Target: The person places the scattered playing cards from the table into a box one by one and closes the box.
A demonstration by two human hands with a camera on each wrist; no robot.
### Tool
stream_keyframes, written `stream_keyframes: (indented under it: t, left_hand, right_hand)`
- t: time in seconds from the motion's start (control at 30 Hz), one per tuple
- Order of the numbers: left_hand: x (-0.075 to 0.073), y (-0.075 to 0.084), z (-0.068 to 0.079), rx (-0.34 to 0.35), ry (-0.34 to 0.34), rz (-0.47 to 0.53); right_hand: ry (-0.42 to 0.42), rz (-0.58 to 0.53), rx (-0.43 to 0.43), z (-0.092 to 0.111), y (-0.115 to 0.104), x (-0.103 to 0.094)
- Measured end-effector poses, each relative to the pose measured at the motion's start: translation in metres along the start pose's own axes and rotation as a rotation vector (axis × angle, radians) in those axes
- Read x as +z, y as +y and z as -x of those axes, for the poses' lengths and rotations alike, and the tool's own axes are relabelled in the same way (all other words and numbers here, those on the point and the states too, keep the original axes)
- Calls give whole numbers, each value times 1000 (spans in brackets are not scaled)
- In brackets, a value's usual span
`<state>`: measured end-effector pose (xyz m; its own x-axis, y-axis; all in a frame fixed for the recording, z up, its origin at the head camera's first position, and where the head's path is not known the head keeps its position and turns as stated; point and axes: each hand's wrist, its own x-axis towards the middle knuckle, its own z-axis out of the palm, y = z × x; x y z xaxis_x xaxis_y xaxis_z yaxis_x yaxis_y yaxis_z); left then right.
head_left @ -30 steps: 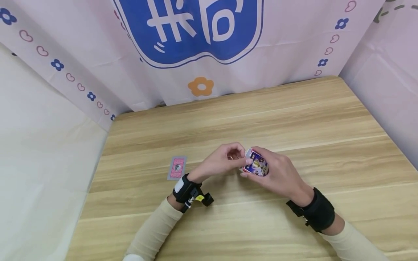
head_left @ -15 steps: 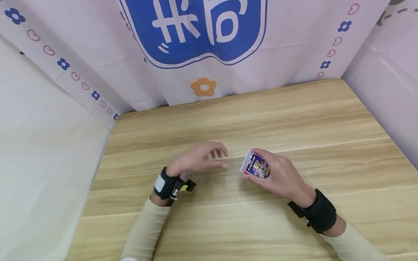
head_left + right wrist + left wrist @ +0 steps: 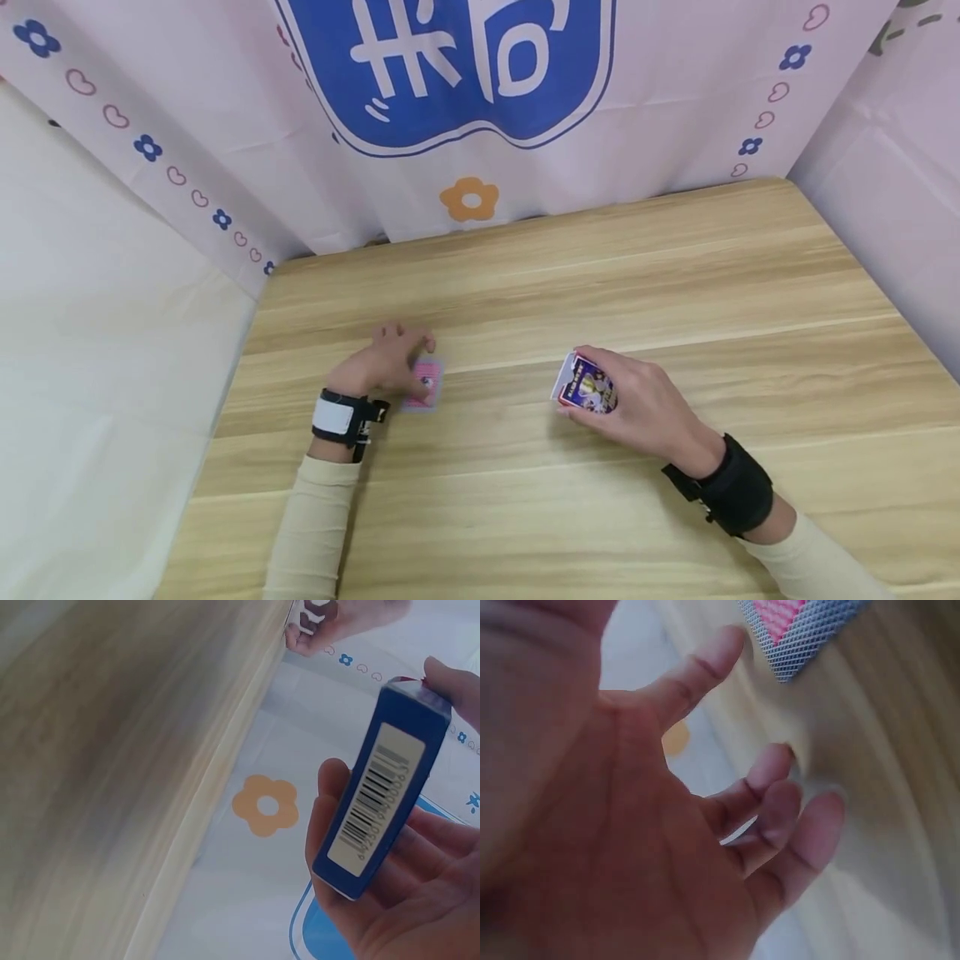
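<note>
My right hand [image 3: 645, 400] grips a small playing-card box [image 3: 590, 385] above the table, thumb on one side and fingers on the other. The box's white flap end points left, and its blue side with a barcode label [image 3: 377, 799] faces the right wrist camera. Over at the left, my left hand [image 3: 386, 360] hovers by a pink-patterned playing card [image 3: 427, 385] with a grey border that lies on the table. In the left wrist view the fingers are spread and loosely bent, with nothing between them. The thumb is close to the card [image 3: 810, 645]; whether it touches cannot be told.
A wood-grain table [image 3: 525, 517] carries the card. Behind it hangs a white curtain [image 3: 637, 142] with a blue emblem and an orange flower [image 3: 450, 200]. Pale sheets close off the left and right sides.
My left hand has left the box and moved left to the card, its fingers loosening. The right hand still grips the box in nearly the same place.
</note>
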<state>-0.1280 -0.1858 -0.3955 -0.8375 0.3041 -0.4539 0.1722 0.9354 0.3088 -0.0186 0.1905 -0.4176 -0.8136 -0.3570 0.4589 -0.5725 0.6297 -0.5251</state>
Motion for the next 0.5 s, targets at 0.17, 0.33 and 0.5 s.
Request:
stream_keyframes:
  t: [0.17,0.33,0.5]
  left_hand:
    - [11,34,-20,188,20,-33]
    - [29,85,-36,392,97,-54]
    - [28,123,-32,480,284,129]
  right_hand:
    - [-8,-1,1,1,0,0]
    - [-8,0,-6,1,1,-1]
    - [3,16,-11,0,2,-3]
